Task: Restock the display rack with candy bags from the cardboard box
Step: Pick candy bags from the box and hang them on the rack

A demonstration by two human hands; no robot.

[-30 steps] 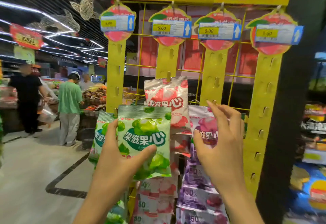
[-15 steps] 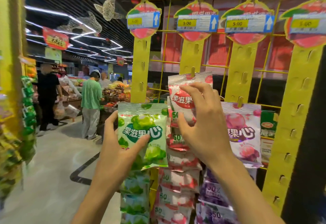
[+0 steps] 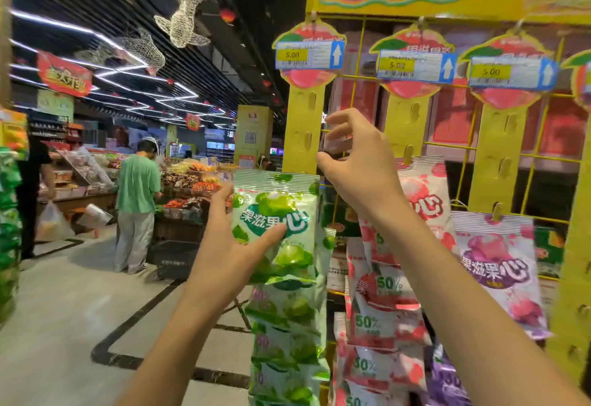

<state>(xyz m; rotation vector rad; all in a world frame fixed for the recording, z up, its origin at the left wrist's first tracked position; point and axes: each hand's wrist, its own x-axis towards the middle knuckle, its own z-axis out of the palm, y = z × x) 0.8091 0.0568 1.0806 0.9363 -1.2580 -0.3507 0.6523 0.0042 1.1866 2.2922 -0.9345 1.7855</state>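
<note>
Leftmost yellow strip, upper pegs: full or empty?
Empty: the yellow cardboard strip is bare above the green plastic candy bag held in the left hand.

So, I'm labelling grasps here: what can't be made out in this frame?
Head view:
right hand: fingertips motion-blurred, a pinch can't be confirmed.
cardboard box: outside the frame.
price tags: print blurred beyond 5.00.
green candy bag: left side covered by left hand.

The yellow display rack (image 3: 303, 137) carries green candy bags (image 3: 287, 341) on its leftmost strip, red candy bags (image 3: 383, 325) on the next, purple candy bags (image 3: 499, 271) beyond, and price tags (image 3: 308, 55) on top.
</note>
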